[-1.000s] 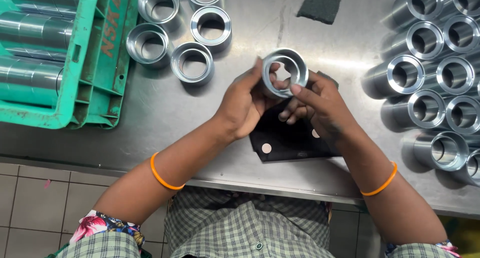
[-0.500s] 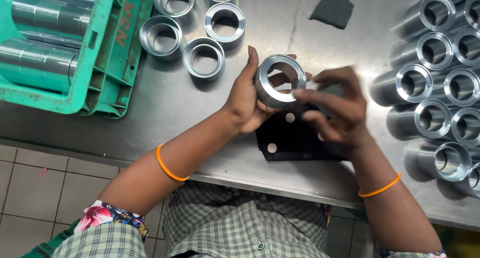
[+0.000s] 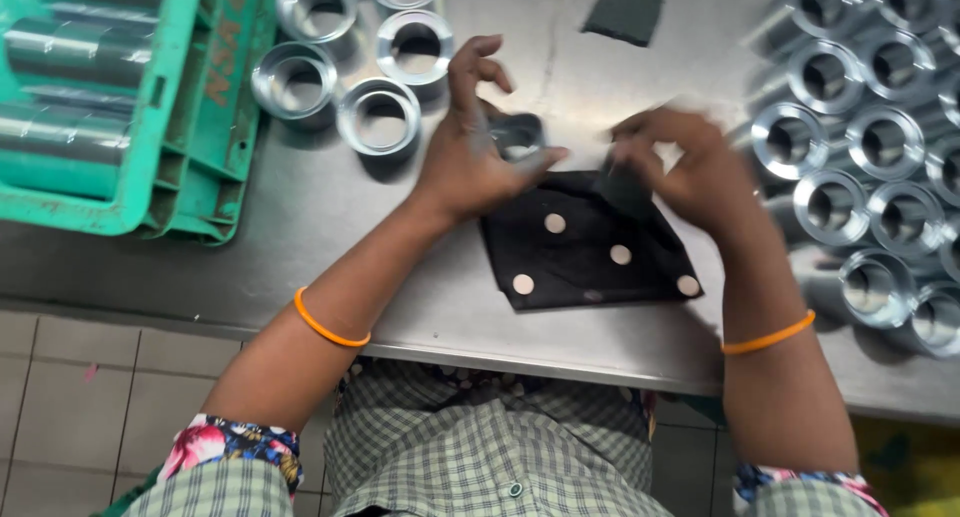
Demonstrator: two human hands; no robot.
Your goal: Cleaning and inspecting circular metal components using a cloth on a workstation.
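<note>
The green crate (image 3: 95, 97) at upper left is cut off by the frame. At centre, the left hand (image 3: 470, 152) pinches a blurred metal ring (image 3: 517, 137), now lowered onto the black dotted cloth (image 3: 585, 242). The right hand (image 3: 680, 162), motion-blurred, grips the cloth's edge; its fingers are hard to make out.

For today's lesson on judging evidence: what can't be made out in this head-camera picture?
- Metal ring: mostly hidden in the left hand; motion-blurred.
- Right hand: blurred; its grip cannot be told.
- Green crate: cut by left and top edges.
- Metal sleeves: cut by the right edge.
- Black dotted cloth: top covered by both hands.
</note>
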